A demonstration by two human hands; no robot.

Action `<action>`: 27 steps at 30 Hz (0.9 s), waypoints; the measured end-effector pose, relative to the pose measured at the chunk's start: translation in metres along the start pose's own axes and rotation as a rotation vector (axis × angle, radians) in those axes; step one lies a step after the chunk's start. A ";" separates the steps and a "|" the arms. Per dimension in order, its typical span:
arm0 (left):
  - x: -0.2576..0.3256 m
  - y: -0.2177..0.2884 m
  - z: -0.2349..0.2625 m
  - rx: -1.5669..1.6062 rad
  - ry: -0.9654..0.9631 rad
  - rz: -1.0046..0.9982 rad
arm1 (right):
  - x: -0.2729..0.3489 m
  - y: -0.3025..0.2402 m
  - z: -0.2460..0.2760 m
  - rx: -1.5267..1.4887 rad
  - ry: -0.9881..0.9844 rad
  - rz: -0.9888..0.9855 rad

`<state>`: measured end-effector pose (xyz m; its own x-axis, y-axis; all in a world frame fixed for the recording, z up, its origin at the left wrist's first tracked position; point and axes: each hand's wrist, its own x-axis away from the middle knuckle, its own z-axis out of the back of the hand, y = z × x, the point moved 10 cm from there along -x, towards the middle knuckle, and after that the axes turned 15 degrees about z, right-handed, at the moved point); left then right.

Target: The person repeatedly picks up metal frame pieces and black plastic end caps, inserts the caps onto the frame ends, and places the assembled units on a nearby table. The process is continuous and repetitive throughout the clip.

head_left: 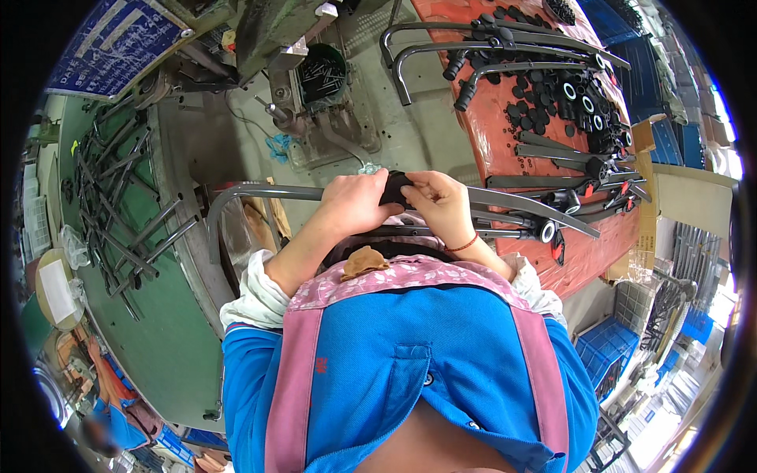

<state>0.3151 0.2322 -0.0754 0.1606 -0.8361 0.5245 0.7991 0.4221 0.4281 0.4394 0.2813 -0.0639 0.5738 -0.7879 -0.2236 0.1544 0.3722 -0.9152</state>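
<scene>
A green work table [169,347] fills the space to the left of where the hands meet, strewn with loose grey metal tubes [118,213]. To the right of the grip an orange-covered bench [505,126] slopes away, carrying a heap of small black plastic caps and rings [568,94] and several more bent tubes with black end fittings [473,71]. Beyond the hands stands a grey-green machine [276,31] with a round dark bin of small parts [322,72] at its foot.

Running straight through the grip is a long bent grey metal tube [260,193]; its curved end drops down on the left of the hands, and its straight run carries on past them to the right, toward the orange bench. Just under the hands lie further tubes [505,229], one ending in a black-and-white ringed cap [546,231].

The left hand [359,201] is wrapped closed around the tube, fingers curled over the top. The right hand [438,201], with a red cord at the wrist, is closed in a pinch on a small black plastic fitting [397,189] that sits on the tube between the two hands, touching both. How far the fitting is seated on the tube cannot be told, since the fingers cover most of it
</scene>
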 end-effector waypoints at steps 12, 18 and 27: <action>-0.001 0.004 0.004 -0.035 0.037 0.007 | -0.010 -0.008 0.000 0.122 -0.042 -0.070; 0.001 0.004 0.003 -0.036 0.058 -0.011 | -0.017 -0.024 0.008 0.210 -0.004 0.166; 0.001 0.004 0.005 -0.024 0.037 0.020 | -0.032 0.011 0.000 0.016 -0.251 -0.010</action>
<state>0.3153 0.2343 -0.0695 0.1975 -0.8400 0.5054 0.8092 0.4307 0.3996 0.4225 0.3108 -0.0667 0.7533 -0.6462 -0.1222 0.1729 0.3739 -0.9112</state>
